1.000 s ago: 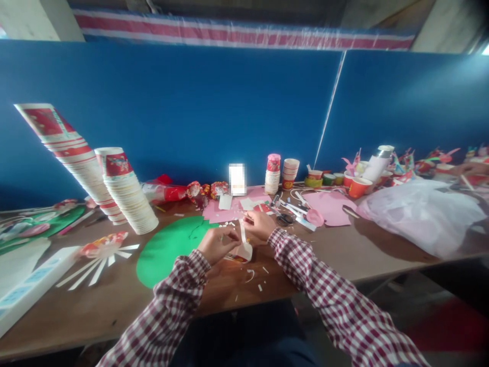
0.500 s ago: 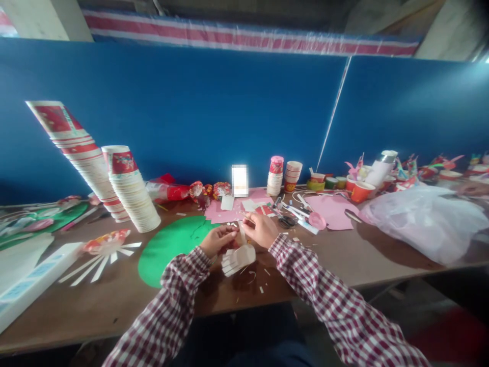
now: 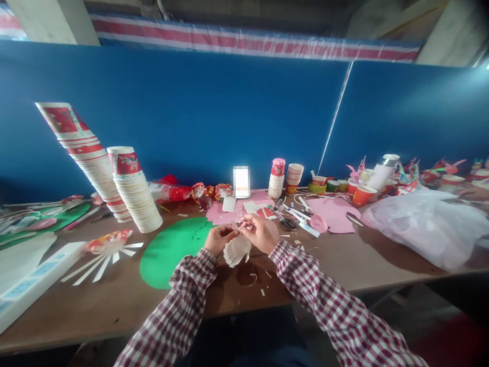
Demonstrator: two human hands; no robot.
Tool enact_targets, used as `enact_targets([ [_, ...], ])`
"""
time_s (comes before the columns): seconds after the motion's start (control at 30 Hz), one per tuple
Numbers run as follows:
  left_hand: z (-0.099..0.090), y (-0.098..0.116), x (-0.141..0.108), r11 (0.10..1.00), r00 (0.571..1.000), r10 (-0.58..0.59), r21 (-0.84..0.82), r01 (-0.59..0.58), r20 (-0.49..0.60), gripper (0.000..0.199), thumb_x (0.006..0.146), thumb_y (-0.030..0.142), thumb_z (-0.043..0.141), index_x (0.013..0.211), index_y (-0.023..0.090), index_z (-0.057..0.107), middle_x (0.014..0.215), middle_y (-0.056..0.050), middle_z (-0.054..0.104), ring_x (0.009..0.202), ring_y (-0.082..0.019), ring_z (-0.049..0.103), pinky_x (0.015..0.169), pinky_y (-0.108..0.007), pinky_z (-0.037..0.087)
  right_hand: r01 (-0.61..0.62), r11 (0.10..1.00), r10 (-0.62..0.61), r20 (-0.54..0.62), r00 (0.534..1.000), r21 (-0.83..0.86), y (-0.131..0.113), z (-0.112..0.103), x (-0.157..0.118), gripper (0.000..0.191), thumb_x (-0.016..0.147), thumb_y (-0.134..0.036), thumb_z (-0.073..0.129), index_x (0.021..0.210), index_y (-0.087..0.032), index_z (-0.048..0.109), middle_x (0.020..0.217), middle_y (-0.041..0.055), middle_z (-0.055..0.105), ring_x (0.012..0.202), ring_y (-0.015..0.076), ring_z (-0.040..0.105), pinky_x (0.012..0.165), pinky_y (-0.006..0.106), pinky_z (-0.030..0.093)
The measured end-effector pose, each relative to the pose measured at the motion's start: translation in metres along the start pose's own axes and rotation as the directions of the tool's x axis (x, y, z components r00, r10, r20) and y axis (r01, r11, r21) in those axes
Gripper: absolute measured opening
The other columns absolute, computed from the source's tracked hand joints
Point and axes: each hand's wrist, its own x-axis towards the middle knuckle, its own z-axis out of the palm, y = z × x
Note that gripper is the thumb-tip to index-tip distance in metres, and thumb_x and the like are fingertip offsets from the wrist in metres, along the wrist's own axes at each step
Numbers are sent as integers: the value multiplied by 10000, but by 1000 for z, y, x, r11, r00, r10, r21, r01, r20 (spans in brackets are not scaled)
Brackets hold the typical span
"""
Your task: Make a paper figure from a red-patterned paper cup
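At the middle of the table, a white paper piece with cut strips hangs just below my two hands. My left hand has its fingers pinched at the top of this piece. Close beside it, my right hand is also closed, its fingertips near those of the left; what it pinches is too small to make out. A green paper oval lies left of my hands, and pink paper sheets lie behind them. Small white scraps are scattered in front.
Two tall leaning stacks of paper cups stand at the left, near a long white box. Black scissors and pens lie right of my hands. Farther right are a knife, a plastic bag and decorated cups.
The white paper piece has turned and lifted slightly towards my fingers. My hands stay close together, and the whole view has shifted a little.
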Motion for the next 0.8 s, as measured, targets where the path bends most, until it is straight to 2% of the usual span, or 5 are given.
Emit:
enact_targets([
  [0.13,-4,-1,-4,997,992,59,-48,-65,-113,277,541,339,743,657,138,593,585,14,615,497,-85,527,486,-202,398,-38,999,36,56,998,35,7,-2,0,411,694,-371,654,1057,-238,515,899,3,660,717,136,613,659,238,450],
  [0.23,-3,0,-7,994,986,84,-59,-93,-142,260,557,324,738,680,139,603,633,1,630,539,-96,549,509,-207,412,-59,995,47,135,990,86,11,1,0,370,678,-348,669,1001,-238,525,893,1,662,776,151,625,673,250,453],
  [0.47,10,-2,-12,991,987,103,-76,-113,-121,239,566,329,730,662,141,618,656,-13,651,589,-123,577,571,-238,447,-77,989,61,125,990,125,13,9,5,247,720,-293,620,942,-228,533,919,7,658,851,168,620,665,251,445],
  [0.57,10,-4,-12,989,987,122,-75,-129,-102,231,574,320,727,665,137,619,684,-21,656,618,-128,582,590,-239,448,-89,989,75,122,990,114,14,12,6,232,719,-287,615,927,-221,538,917,15,657,854,174,616,677,255,444],
  [0.8,12,-2,-15,981,994,80,-170,-92,-75,238,574,311,731,676,139,601,704,-18,650,604,-121,580,580,-241,448,-92,990,77,134,988,109,13,10,5,207,726,-300,607,908,-226,540,909,2,663,823,169,621,641,240,438],
])
